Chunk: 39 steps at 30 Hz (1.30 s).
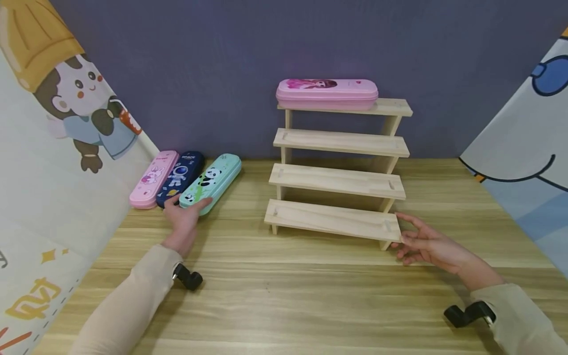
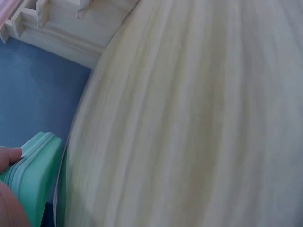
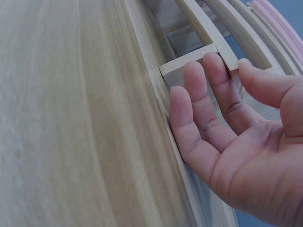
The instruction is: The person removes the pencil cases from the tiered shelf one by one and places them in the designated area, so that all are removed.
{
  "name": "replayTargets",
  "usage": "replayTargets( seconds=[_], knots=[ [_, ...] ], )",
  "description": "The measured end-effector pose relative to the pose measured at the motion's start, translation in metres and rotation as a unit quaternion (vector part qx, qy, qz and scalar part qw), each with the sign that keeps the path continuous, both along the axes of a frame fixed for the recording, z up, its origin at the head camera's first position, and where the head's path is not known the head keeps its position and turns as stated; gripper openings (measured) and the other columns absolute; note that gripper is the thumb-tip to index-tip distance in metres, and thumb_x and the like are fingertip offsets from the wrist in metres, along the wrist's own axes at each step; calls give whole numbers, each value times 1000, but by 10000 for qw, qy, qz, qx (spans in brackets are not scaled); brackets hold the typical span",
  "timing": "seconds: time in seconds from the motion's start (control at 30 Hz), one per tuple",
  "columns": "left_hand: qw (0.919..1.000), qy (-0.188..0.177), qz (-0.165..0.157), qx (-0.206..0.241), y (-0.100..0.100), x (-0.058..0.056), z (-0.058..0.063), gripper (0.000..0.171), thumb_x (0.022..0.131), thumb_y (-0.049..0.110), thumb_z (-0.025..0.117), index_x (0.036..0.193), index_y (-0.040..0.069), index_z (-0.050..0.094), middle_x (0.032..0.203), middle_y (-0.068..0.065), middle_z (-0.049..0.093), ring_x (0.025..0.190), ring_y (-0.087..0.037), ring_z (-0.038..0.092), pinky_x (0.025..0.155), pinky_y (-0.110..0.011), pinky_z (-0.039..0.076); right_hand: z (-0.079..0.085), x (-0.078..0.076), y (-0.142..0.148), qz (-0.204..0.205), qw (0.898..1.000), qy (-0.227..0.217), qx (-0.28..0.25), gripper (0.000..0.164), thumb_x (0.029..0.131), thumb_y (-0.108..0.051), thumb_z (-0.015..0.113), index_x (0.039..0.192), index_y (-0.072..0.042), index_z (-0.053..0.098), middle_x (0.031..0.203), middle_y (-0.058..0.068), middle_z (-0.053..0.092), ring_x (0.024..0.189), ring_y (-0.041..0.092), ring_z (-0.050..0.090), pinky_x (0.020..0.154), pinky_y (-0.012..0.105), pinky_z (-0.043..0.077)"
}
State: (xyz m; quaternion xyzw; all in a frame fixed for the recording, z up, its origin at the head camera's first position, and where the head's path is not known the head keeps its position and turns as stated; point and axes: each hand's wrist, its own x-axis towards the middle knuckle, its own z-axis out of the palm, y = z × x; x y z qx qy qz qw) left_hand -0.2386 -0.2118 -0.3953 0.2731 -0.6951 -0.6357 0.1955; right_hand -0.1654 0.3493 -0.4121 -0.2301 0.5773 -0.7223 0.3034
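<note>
My left hand [image 1: 182, 219] grips the near end of a mint-green pencil case [image 1: 210, 182] with a panda picture, thumb on one side and fingers on the other. In the left wrist view, the zipped end of this case shows beside the thumb. A navy astronaut pencil case [image 1: 179, 172] lies right beside it, and a pink rabbit pencil case [image 1: 154, 180] is farthest left. At the right end of the lowest step of a four-tier wooden stand [image 1: 333, 219], my right hand [image 1: 437, 249] holds the corner with thumb and fingers, the lower fingers loosely bent near its leg.
A pink pencil case [image 1: 328, 94] with a doll picture rests on the stand's top step. Behind the wood-grain table [image 1: 284, 296] rises a dark blue wall [image 1: 199, 64]. Panels with cartoon prints flank the table on both sides.
</note>
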Motion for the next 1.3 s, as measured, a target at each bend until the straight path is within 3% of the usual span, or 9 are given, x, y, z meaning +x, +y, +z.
replayTargets(
  seconds=[0.13,0.3,0.47,0.57,0.73,0.87,1.07,1.3],
  knots=[
    [10000,-36,18,22,-8,-2,-4,95,66,-2,89,142,2,33,148,-15,34,133,-22,34,114,-27,29,1,0,0,-43,10000,34,67,59,107,2,32,148,-40,27,117,9,64,99,21,66,81,37,59],
    [9976,-139,1,-672,-16,-1,-8,92,63,3,92,136,-4,36,139,-19,40,127,-27,39,111,-33,34,0,0,0,-73,9999,46,141,59,107,2,32,148,-40,27,117,9,64,98,21,66,80,37,59],
    [9860,-608,-297,-1527,-19,2,-12,94,64,19,95,133,-8,37,129,-23,44,116,-32,43,104,-41,38,-1,0,0,-106,9998,53,159,59,107,1,32,148,-41,27,116,9,64,97,21,66,79,37,59],
    [9792,-916,-495,-1742,-20,2,-12,102,65,33,94,136,-7,34,130,-24,46,115,-33,44,104,-44,40,0,-1,0,-127,9997,65,181,59,107,1,32,148,-41,27,116,9,64,97,21,66,79,36,59],
    [9688,-1337,-509,-2022,-20,-1,-10,110,64,53,91,140,-3,33,133,-24,47,116,-34,46,104,-47,41,0,-1,0,-116,9997,52,189,59,107,1,33,147,-42,28,116,9,63,97,21,66,79,37,59],
    [9666,-1572,-459,-1971,-16,-6,-9,114,64,59,87,143,2,29,138,-25,42,120,-38,44,105,-51,39,0,-1,0,-129,9997,62,183,59,107,1,33,146,-43,29,116,9,64,97,21,66,79,36,59],
    [9718,-1737,-215,-1581,-9,-13,-8,112,67,64,83,146,9,25,146,-27,24,126,-45,38,108,-56,34,-1,-1,0,-151,9996,76,218,58,107,1,33,145,-43,30,116,9,63,97,21,66,78,37,59],
    [9920,-1099,-119,-603,-11,-13,-5,96,77,35,86,146,4,28,148,-24,19,131,-33,30,111,-41,34,0,0,0,-127,9997,86,199,59,107,1,33,145,-44,30,116,9,63,97,21,66,78,36,60]
  ],
)
